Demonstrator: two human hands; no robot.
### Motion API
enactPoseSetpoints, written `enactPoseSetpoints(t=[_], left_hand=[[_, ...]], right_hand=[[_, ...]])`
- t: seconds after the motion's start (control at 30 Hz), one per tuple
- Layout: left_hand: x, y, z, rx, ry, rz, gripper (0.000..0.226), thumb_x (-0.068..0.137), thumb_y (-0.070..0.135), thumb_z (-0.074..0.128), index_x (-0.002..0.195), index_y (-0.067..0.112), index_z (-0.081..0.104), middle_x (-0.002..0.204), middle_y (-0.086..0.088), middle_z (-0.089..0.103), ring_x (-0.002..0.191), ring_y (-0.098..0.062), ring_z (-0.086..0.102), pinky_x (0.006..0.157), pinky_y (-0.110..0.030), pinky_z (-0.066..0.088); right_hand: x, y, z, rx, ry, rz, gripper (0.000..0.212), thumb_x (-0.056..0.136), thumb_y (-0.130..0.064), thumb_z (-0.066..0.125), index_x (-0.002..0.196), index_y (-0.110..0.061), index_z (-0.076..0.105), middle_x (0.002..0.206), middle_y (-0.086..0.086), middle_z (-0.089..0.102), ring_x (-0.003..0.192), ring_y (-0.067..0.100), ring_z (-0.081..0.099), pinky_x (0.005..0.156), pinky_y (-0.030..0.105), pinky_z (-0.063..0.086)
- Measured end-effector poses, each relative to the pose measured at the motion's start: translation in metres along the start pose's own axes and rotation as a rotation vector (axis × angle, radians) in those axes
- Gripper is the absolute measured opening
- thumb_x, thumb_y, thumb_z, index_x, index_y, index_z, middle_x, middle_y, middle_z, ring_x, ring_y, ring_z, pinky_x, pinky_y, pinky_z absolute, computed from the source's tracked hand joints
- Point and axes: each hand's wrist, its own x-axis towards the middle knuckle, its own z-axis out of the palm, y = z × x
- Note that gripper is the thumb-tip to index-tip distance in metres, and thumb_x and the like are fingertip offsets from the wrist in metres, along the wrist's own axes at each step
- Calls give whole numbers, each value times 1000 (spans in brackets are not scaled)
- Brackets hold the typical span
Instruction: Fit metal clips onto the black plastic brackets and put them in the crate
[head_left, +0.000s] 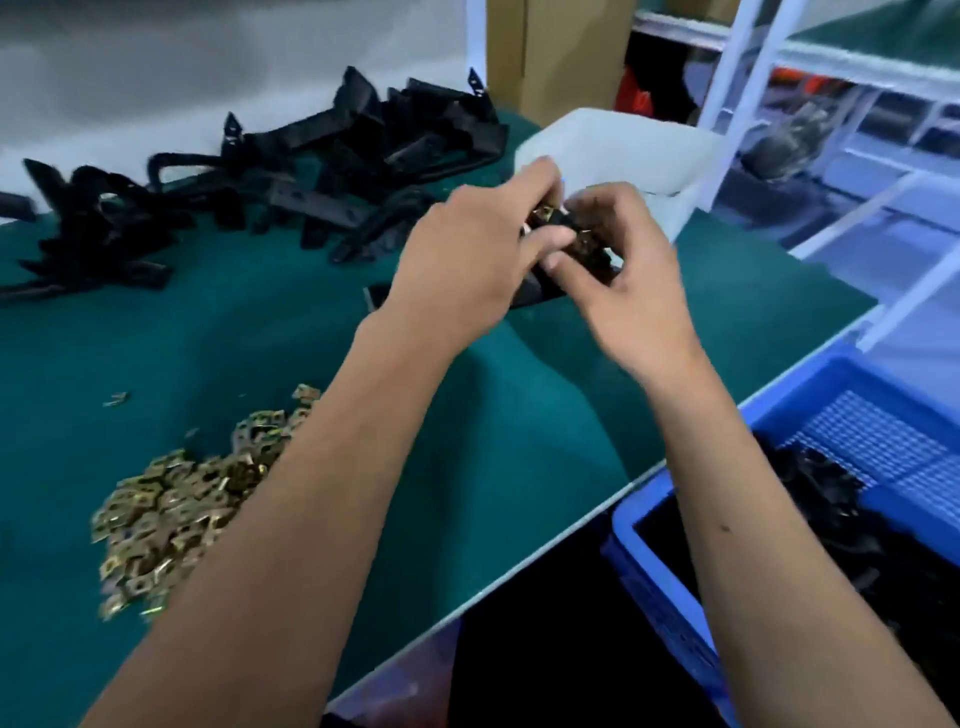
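**Both hands work a clip onto a bracket above the desk**

The left hand (467, 244) and the right hand (621, 265) meet over the middle of the green-covered desk (260, 338), towards its far edge. Between them they hold 1 black plastic bracket (540, 291), lifted off the surface; its lower end sticks out below the left palm. The left hand's fingers curl over the top of the bracket, thumb pressing in from the side. The right hand's fingers are bent around the bracket's other end, and brass-coloured metal clips (545, 214) glint between the 2 sets of fingertips. The frame is blurred, so how far any clip is seated cannot be told.

A heap of loose metal clips (176, 499) lies near the desk's near edge, partly hidden by the left forearm, with 1 stray clip (115, 399) just beyond it. A pile of black brackets (291, 171) spreads along the far edge. A white bag (623, 150) stands at the far right corner. The blue crate (810, 415) sits off the desk's right edge, below its level, with black brackets inside.
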Motion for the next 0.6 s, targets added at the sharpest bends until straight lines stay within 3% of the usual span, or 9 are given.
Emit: enactPoseSetpoints(t=[0.1,0.2,0.27,0.33,0.4,0.5,0.6], left_hand=[[30,73,49,-29,-6,171,33,104,44,47,133,30,52,109,-1,68,104,-33,62,83,-47,49],[42,140,100,36,-39,314,56,103,34,50,155,33,32,123,-1,62,112,-30,63,88,-44,46],[39,176,135,82,-100,421,56,98,22,54,151,29,38,125,1,61,115,-28,62,90,-42,45],[29,201,165,91,-210,516,49,93,13,52,141,24,51,124,0,63,117,-28,61,93,-42,46],[16,214,193,61,-371,566,43,91,9,52,132,20,59,123,-4,64,116,-31,62,95,-43,49],[-6,212,233,41,-574,524,34,92,10,54,124,15,62,126,-7,63,117,-33,62,92,-45,52],[-28,194,267,73,-734,434,33,94,7,51,125,10,59,130,-11,59,123,-34,58,98,-47,51]], right_hand=[[-20,29,-78,-44,241,-4,28,91,-11,68,117,-14,60,101,-11,66,90,13,65,83,29,52],[-56,66,-152,-99,560,135,29,89,-16,68,114,-30,61,92,-6,65,83,11,64,76,31,54],[-86,98,-197,-130,702,305,21,87,-20,66,104,-33,64,89,-1,68,81,21,67,73,46,59],[-115,134,-230,-174,795,533,16,82,-28,67,98,-28,67,93,11,74,86,36,71,80,61,57],[-142,168,-249,-193,872,733,24,77,-32,68,97,-22,70,100,21,74,95,42,72,89,61,56],[-175,205,-250,-270,813,938,27,80,-29,72,102,-14,75,98,20,76,95,38,73,93,55,57],[-196,224,-235,-383,580,1033,21,88,-20,77,108,-13,77,102,17,77,97,30,73,95,42,56]])
